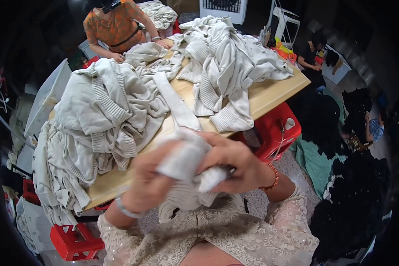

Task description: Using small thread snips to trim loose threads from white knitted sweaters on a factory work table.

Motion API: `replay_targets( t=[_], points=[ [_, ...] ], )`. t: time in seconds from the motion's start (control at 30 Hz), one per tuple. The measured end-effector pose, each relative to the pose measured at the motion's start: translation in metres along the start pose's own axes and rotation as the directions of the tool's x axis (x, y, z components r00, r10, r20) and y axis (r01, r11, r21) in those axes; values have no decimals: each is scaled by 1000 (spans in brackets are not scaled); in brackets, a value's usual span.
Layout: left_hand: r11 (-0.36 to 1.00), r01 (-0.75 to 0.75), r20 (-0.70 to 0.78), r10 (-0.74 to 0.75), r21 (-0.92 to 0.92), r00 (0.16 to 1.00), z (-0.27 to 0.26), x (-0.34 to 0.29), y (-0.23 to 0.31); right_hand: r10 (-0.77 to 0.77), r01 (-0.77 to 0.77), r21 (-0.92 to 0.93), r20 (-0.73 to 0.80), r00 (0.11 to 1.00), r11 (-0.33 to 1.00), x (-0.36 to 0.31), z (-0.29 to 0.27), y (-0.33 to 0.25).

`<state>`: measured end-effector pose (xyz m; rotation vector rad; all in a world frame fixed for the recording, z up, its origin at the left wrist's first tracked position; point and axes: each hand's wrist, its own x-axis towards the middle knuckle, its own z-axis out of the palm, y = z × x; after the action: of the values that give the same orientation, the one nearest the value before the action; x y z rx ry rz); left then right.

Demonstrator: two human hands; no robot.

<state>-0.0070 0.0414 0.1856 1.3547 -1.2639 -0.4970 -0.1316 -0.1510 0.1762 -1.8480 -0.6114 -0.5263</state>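
Note:
In front of my chest I hold a bunched part of a white knit garment (187, 156) between both hands. My left hand (148, 177), blurred by motion, is closed on its left side. My right hand (237, 162) has its fingers curled round the right side. Something small, dark and shiny shows by those fingers, too little to name. From the held part, a long white sleeve (175, 102) stretches away over the wooden table (275, 99). More of the knit hangs below my hands toward my lap.
Heaps of white knitwear lie left (93, 106) and right (221, 57) on the table. Across it a person in an orange patterned top (115, 26) handles white knits. Red stools (277, 133) stand beneath the edge. Dark cloth piles (354, 204) and green fabric (312, 162) lie right.

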Motion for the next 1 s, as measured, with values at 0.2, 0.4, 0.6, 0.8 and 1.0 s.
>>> replay_targets(
  t=[0.2, 0.4, 0.6, 0.8, 1.0],
  points=[
    [935, -253, 163, 218, 247, 962, 8, 8, 0, 76, -133, -358, -168, 983, 924, -8, -8, 2],
    [941, -72, 189, 9, 330, 982, 38, 15, -13, 42, -92, -110, -396, 917, 990, -18, -7, 0],
    [973, -203, 61, 211, -113, 976, 66, 59, -7, 125, -166, -16, -590, 798, 986, -1, -8, -40],
    [933, 13, 237, 78, -360, 968, 33, 93, -32, 237, -191, 140, -545, 805, 972, -4, -38, -23],
    [975, -198, -231, 216, 96, 949, -124, 199, -42, 307, -211, 224, -694, 651, 952, 11, -68, 2]
  ],
)
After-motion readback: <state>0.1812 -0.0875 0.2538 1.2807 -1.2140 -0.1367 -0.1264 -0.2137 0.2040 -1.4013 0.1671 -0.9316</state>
